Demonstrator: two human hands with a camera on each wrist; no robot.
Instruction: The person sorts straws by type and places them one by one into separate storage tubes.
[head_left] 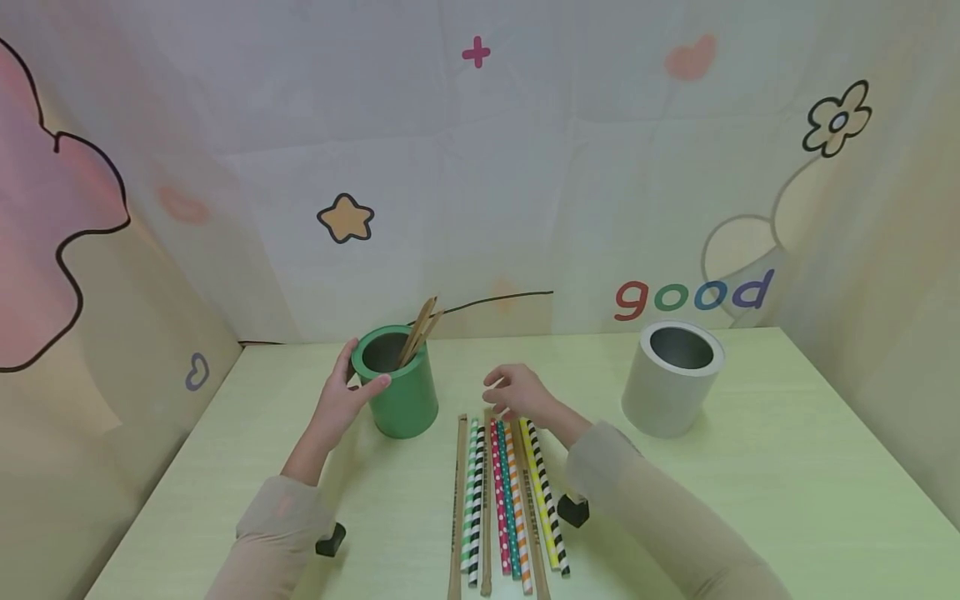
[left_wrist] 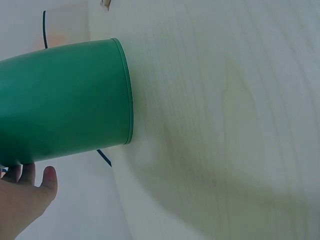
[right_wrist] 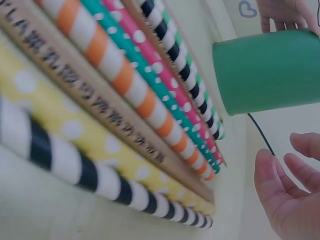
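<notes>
My left hand (head_left: 341,400) holds the upright green cup (head_left: 405,404) by its rim, thumb in front and fingers at the far left side. Several thin brown sticks (head_left: 420,333) lean out of this cup. Above the far ends of a row of straws hovers my right hand (head_left: 525,393), fingers loosely bent, nothing visible in its grasp. The row mixes patterned straws, among them an orange-striped straw (right_wrist: 122,80) and a yellow dotted straw (right_wrist: 72,130), with brown paper-wrapped straws (head_left: 458,500) bearing dark print. In the right wrist view, the right thumb and fingers stand apart beyond the straw ends.
A white cup (head_left: 663,400) stands at the back right of the pale wooden table (head_left: 787,467). Behind the table hangs a printed cloth (head_left: 495,192). Small black blocks show at both wrists.
</notes>
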